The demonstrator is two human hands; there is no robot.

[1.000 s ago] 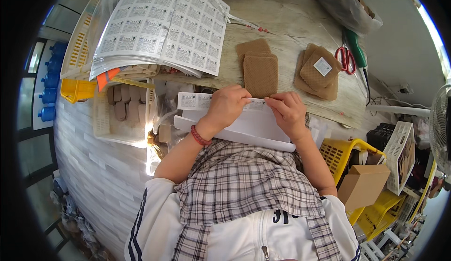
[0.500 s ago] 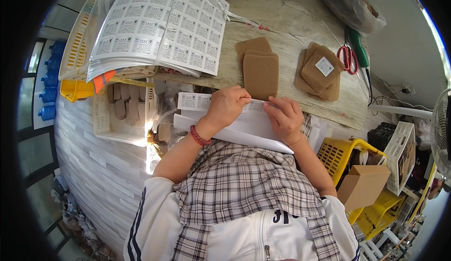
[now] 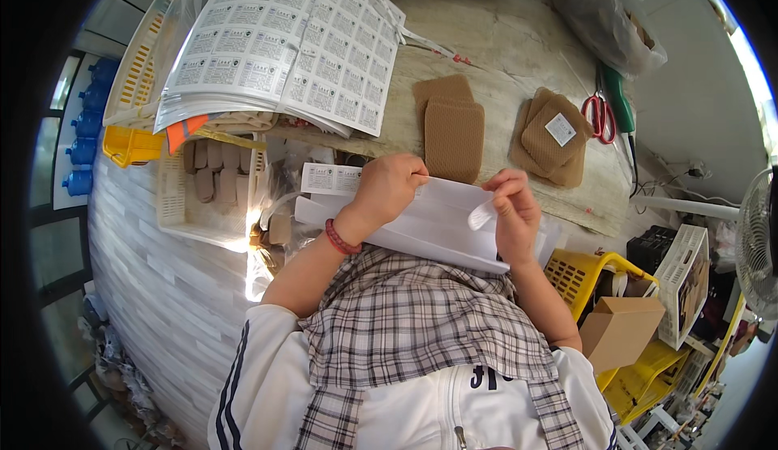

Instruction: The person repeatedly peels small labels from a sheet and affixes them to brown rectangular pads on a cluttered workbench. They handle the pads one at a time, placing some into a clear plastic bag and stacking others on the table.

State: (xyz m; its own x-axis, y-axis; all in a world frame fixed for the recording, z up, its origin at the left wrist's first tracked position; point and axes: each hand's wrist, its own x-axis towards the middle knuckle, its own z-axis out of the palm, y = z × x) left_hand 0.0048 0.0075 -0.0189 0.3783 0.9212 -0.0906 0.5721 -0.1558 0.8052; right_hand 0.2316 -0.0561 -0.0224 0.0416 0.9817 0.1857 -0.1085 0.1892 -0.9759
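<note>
My left hand [image 3: 392, 187] is closed in a pinch on a white sticker sheet [image 3: 438, 219], which lies across my lap with a strip of printed labels [image 3: 320, 179] on its left end. A small peeled label [image 3: 482, 216] curls from the pinched fingers of my right hand [image 3: 516, 213], apart from the sheet. Just beyond my hands, brown textured pads [image 3: 455, 142] lie stacked at the table edge. Farther right sits a second stack of brown pads [image 3: 541, 154], its top one bearing a white label [image 3: 561, 129].
A thick pile of printed label sheets [image 3: 284, 36] covers the table's left. Red-handled scissors [image 3: 598, 119] and a green-handled tool [image 3: 618, 97] lie at the right. A white crate [image 3: 174, 207] holds brown pieces at lower left; a yellow basket [image 3: 574, 276] stands at my right.
My right hand has lifted a label off the sheet and moved up and right with it. My left hand keeps its pinch on the sheet.
</note>
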